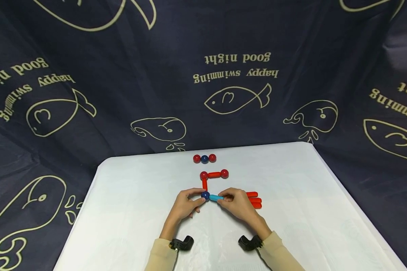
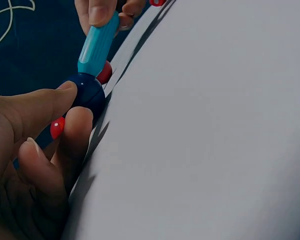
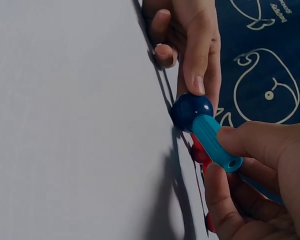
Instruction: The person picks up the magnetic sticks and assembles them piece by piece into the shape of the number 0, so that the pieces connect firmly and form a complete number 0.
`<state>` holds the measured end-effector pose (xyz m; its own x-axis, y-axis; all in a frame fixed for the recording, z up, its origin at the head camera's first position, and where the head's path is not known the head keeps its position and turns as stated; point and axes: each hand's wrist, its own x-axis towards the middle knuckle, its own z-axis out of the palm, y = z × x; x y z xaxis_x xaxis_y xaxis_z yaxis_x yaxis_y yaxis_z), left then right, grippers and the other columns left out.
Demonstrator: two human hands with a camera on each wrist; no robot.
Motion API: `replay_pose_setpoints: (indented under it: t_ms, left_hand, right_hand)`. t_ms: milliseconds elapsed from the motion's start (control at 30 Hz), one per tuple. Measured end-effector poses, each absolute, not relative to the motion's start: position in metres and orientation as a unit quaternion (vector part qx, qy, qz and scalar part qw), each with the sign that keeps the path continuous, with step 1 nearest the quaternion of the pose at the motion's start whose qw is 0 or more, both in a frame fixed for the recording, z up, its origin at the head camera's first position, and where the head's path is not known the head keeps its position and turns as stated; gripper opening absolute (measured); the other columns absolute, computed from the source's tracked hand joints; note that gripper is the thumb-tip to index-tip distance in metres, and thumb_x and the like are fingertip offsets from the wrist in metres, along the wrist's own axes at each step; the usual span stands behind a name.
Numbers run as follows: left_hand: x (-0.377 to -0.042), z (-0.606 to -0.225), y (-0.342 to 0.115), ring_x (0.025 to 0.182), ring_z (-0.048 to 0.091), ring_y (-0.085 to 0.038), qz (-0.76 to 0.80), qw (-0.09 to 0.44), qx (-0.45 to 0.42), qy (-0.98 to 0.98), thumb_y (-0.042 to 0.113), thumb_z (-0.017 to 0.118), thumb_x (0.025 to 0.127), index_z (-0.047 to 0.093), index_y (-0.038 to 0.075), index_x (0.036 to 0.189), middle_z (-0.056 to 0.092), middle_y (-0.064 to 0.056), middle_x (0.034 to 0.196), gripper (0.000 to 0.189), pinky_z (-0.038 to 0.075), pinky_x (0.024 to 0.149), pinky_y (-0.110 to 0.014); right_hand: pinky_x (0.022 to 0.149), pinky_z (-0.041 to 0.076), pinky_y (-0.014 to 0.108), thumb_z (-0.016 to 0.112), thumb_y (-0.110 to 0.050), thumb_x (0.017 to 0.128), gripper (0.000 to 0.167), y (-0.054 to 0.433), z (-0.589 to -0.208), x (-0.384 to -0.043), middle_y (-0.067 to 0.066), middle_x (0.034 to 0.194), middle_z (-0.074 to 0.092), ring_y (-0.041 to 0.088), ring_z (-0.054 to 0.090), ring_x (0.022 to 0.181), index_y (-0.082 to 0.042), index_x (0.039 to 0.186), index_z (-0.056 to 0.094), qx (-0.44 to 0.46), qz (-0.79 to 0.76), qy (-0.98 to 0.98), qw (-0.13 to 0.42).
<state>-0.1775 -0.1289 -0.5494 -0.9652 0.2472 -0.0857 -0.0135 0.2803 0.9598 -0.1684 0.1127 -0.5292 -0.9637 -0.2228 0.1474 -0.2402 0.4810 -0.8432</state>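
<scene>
My left hand pinches a dark blue ball between thumb and fingers. In my right hand is a light blue rod, gripped near its outer end by thumb and fingertips. The rod's other end meets the ball, as the left wrist view also shows of the rod. From the ball a red rod runs back to a red ball. A second red rod leads right from there to another red ball.
Farther back, a red ball, a blue ball and another red ball stand in a row. Several loose red rods lie just right of my right hand. Behind the white table hangs a dark printed cloth.
</scene>
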Motion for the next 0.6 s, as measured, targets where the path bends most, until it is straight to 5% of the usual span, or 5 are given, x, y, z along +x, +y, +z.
replay_pose_setpoints:
  t_ms: [167, 600]
  left_hand:
    - [-0.1768, -0.5491, -0.1254, 0.048, 0.061, -0.012, 0.591, 0.105, 0.074, 0.797, 0.023, 0.077, 0.094, 0.074, 0.018, 0.126, 0.074, -0.009, 0.119, 0.032, 0.042, 0.037, -0.022]
    - [-0.1767, -0.5484, -0.1242, 0.047, 0.06, -0.012, 0.585, 0.099, 0.073, 0.801, 0.024, 0.077, 0.094, 0.074, 0.017, 0.126, 0.073, -0.011, 0.122, 0.033, 0.043, 0.037, -0.024]
  right_hand:
    - [0.064, 0.052, 0.019, 0.083, -0.009, 0.085, 0.012, 0.1146, -0.53, -0.1678, 0.0, 0.082, 0.071, 0.004, 0.059, 0.07, -0.006, 0.096, 0.079, 0.129, 0.494, -0.86, 0.011]
    - [0.059, 0.05, 0.02, 0.084, -0.011, 0.085, 0.009, 0.114, -0.5261, -0.168, -0.004, 0.074, 0.066, 0.005, 0.056, 0.064, -0.007, 0.092, 0.079, 0.152, 0.474, -0.867, -0.009]
